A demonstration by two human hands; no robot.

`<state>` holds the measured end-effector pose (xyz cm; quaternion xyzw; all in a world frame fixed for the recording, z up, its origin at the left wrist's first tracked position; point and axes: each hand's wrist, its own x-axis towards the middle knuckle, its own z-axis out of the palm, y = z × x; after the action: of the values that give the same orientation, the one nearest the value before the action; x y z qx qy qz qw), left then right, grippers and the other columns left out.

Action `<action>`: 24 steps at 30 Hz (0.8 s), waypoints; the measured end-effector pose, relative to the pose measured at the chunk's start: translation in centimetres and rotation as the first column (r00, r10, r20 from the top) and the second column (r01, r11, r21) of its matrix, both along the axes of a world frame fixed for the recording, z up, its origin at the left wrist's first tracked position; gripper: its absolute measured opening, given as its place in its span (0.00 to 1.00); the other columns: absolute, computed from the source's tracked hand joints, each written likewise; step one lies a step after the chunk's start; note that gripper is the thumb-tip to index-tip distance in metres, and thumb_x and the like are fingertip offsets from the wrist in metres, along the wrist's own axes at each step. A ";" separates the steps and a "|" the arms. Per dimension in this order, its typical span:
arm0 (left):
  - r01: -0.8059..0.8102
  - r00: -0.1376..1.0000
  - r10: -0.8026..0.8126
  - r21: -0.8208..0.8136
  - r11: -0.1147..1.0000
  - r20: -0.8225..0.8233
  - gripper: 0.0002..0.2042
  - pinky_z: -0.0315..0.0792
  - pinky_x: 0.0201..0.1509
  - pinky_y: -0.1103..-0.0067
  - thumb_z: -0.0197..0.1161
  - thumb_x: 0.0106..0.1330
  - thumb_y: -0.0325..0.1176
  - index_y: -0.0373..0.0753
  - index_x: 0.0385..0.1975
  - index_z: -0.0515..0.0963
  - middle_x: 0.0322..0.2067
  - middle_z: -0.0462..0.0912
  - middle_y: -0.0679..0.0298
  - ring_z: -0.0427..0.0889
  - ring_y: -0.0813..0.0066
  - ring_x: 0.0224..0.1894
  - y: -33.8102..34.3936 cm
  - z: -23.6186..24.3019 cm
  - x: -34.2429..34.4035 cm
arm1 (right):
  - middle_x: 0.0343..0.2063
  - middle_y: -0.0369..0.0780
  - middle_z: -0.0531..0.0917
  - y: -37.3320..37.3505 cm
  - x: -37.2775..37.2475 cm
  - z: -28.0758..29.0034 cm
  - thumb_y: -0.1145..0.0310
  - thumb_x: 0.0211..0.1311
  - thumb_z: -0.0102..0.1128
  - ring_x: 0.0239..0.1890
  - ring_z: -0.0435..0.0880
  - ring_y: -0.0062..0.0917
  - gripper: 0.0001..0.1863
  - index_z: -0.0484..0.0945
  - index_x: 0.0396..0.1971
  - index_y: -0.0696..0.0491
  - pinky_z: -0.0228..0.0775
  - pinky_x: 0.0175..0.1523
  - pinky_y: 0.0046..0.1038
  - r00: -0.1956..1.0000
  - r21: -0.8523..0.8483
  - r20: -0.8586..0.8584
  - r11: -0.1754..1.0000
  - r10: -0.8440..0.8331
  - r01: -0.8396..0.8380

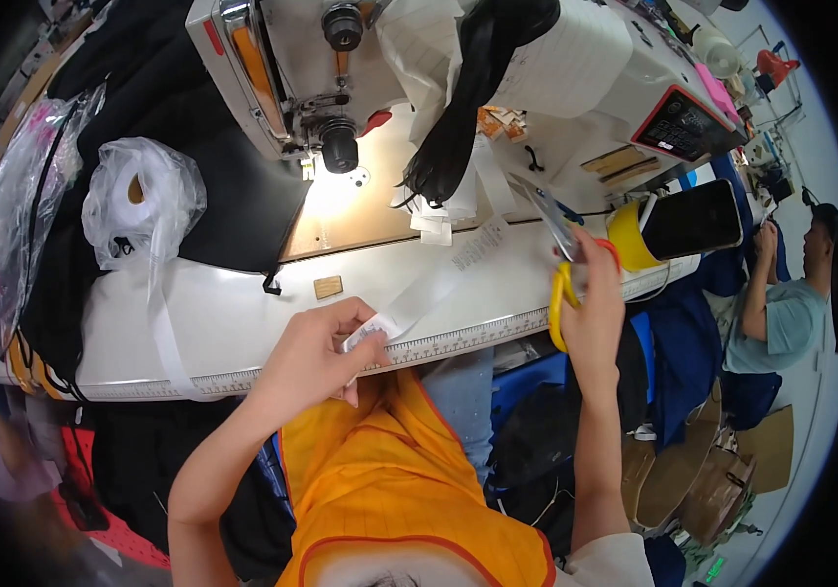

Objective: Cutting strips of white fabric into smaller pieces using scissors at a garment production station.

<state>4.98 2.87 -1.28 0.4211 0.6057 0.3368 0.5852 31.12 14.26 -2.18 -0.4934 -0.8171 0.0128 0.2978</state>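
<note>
My left hand (331,347) is at the table's front edge, with thumb and fingers pinched on the end of a white printed label strip (421,295). From there the strip runs up and to the right over the white tabletop, with more print on its far part. My right hand (590,298) grips scissors (563,293) with yellow and red handles. Their metal blades point up and to the left, just right of the strip's far end and apart from it. The fingers partly cover the handles.
A sewing machine (331,88) stands beyond the hands, its needle area lit. Black strips (453,147) hang over its arm. At left lies a plastic-wrapped white roll (135,201) on black fabric. A yellow holder (629,238) with a phone (693,220) stands right. Another person (786,303) is far right.
</note>
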 end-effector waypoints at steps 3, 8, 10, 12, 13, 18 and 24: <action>-0.013 1.000 0.016 -0.112 0.994 0.026 0.08 0.65 0.13 0.89 0.53 0.64 0.31 0.31 0.34 0.72 0.24 0.81 0.63 0.72 0.85 0.12 0.4 0.5 -0.6 | 0.32 0.41 0.72 -3.8 0.8 0.8 0.80 0.46 0.61 0.33 0.74 0.29 0.26 0.68 0.50 0.55 0.65 0.35 0.26 0.991 -0.255 -0.123 0.967 -0.045 0.013; 0.042 0.992 -0.020 -0.172 0.984 0.128 0.09 0.63 0.11 0.89 0.52 0.65 0.32 0.32 0.35 0.70 0.24 0.82 0.61 0.72 0.82 0.10 1.0 1.3 -0.7 | 0.35 0.39 0.74 -11.0 2.8 -0.7 0.61 0.55 0.61 0.37 0.75 0.25 0.28 0.61 0.52 0.56 0.67 0.43 0.23 0.840 -0.835 -0.540 0.097 0.052 -0.542; 0.045 0.985 -0.011 -0.197 0.979 0.170 0.09 0.63 0.11 0.89 0.52 0.65 0.32 0.32 0.36 0.69 0.24 0.82 0.60 0.72 0.81 0.09 1.0 1.6 -0.5 | 0.34 0.40 0.74 -12.2 1.4 -2.9 0.62 0.58 0.59 0.37 0.76 0.28 0.26 0.61 0.52 0.56 0.67 0.43 0.24 0.856 -0.851 -0.516 0.094 0.042 -0.517; 0.085 0.978 -0.044 -0.196 0.977 0.204 0.09 0.62 0.10 0.89 0.51 0.65 0.32 0.32 0.36 0.68 0.24 0.82 0.59 0.72 0.82 0.09 0.8 1.7 -0.2 | 0.33 0.40 0.74 -12.0 -0.6 -2.8 0.61 0.58 0.59 0.36 0.75 0.29 0.25 0.61 0.52 0.55 0.67 0.42 0.25 0.841 -0.836 -0.540 0.093 0.041 -0.541; 0.085 0.979 -0.044 -0.200 0.976 0.199 0.09 0.62 0.10 0.89 0.51 0.65 0.32 0.32 0.36 0.68 0.24 0.82 0.59 0.72 0.82 0.09 0.7 1.6 -0.2 | 0.32 0.41 0.74 -11.6 -1.4 -2.6 0.61 0.59 0.58 0.35 0.75 0.31 0.25 0.61 0.51 0.55 0.66 0.41 0.26 0.828 -0.822 -0.559 0.096 0.044 -0.561; 0.105 0.982 -0.067 -0.212 0.972 0.178 0.09 0.62 0.10 0.90 0.50 0.65 0.33 0.33 0.34 0.70 0.23 0.82 0.60 0.71 0.83 0.09 0.6 1.9 0.1 | 0.33 0.41 0.74 -10.2 -3.1 -1.9 0.63 0.58 0.57 0.34 0.74 0.26 0.24 0.62 0.52 0.54 0.65 0.42 0.23 0.851 -0.843 -0.515 0.120 0.103 -0.525; 0.124 0.977 -0.088 -0.182 0.976 0.196 0.09 0.62 0.10 0.90 0.50 0.66 0.33 0.33 0.33 0.70 0.23 0.82 0.61 0.71 0.84 0.09 0.6 1.6 0.0 | 0.33 0.37 0.74 -9.4 -3.0 -1.5 0.68 0.57 0.57 0.36 0.74 0.20 0.24 0.64 0.53 0.54 0.66 0.44 0.20 0.844 -0.838 -0.523 0.107 0.121 -0.535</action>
<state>4.96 3.43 0.34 0.3608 0.5544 0.2827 0.6946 28.07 4.83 -3.66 -0.3584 -0.6475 0.6715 0.0375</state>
